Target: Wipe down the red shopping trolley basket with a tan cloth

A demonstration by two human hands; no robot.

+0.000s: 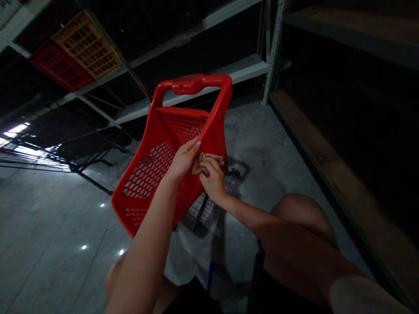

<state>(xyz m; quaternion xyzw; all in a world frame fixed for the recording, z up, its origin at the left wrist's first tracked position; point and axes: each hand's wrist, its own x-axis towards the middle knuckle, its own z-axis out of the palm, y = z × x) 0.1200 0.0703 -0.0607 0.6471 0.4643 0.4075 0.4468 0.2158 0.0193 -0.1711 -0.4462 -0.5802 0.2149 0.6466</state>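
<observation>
A red plastic shopping cart (216, 126) with a perforated basket and a looped handle stands in front of me. My left hand (185, 159) grips the upper rim of its near side, the thumb lying over the edge. My right hand (212, 176) is closed on a crumpled tan cloth (214, 158) and presses it against the outside of the cart's side panel, just below the rim. Part of the cloth is hidden under my fingers.
Metal shelving (242, 72) runs behind the cart. A yellow crate (88, 43) and a dark red crate (59, 65) sit on it at upper left. A dark wooden-edged shelf (314, 157) borders the right. Grey floor tiles (49, 244) lie around, and a thin blue object (209, 275) is between my legs.
</observation>
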